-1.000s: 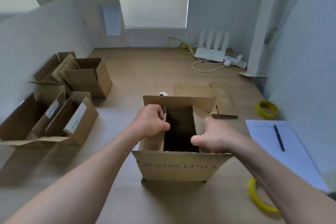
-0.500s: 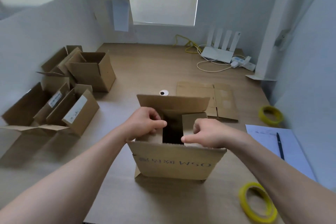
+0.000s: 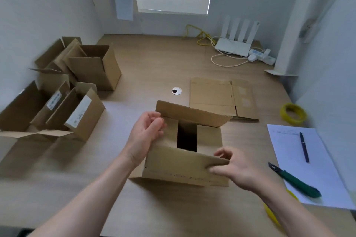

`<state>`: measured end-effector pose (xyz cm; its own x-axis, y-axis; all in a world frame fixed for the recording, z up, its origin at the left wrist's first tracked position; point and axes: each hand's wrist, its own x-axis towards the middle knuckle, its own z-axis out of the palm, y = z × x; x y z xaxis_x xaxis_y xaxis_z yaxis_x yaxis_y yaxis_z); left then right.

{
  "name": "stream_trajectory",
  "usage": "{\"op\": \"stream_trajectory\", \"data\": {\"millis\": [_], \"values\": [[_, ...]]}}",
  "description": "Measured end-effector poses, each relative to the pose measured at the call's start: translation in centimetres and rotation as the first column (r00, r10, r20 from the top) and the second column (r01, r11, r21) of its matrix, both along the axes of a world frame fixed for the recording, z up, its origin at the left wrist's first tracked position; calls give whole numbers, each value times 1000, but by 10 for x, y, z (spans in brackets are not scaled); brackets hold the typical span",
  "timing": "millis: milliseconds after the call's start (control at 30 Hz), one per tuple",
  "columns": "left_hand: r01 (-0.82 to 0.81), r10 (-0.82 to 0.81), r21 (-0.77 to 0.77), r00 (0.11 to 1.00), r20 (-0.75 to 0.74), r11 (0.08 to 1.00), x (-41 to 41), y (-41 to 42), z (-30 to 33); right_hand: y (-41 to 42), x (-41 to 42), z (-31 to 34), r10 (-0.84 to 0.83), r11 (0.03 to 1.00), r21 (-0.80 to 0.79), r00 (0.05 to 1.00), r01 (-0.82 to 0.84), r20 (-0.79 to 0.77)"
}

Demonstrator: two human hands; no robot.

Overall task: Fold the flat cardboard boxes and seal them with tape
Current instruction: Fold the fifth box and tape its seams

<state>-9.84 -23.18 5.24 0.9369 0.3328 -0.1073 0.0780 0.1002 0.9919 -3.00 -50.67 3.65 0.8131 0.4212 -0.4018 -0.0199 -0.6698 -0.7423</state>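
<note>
Upright box [image 3: 185,167], right hand [image 3: 234,169] pinching flap

Matt brown corrugated cardboard box [image 3: 185,167], fluted edges showing. Smooth wood-grain table [image 3: 154,63] with a faint sheen. Right of the box: matt white paper sheet [image 3: 289,146], glossy dark pen [image 3: 304,147], glossy yellow tape roll [image 3: 293,114]. Beyond the box: smooth white plastic router [image 3: 233,47].
</note>
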Motion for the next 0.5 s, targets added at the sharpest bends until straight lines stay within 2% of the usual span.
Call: {"op": "stream_trajectory", "data": {"millis": [100, 167, 233, 333, 400, 500], "values": [[-172, 186, 227, 982, -39, 959, 4, 6, -3, 15, -1, -11, -105, 993, -49, 994, 107, 42], [-182, 223, 407, 973, -54, 895, 9, 14, -4, 25, -2, -14, -184, 978, -80, 980, 190, 76], [-56, 109, 568, 992, -60, 821, 17, 21, -8, 37, -4, -15, -156, 973, -148, 979, 176, 135], [129, -51, 700, 990, -132, 702, 32, 27, -15, 55, -6, -13, -125, 961, -222, 974, 166, 189], [137, -59, 754, 990, -130, 642, 39, 32, -19, 63, -5, -10, -113, 944, -282, 969, 173, 218], [64, -44, 823, 998, -48, 564, 36, 42, -25, 66, -4, -5, -85, 899, -385, 945, 210, 316]]}}
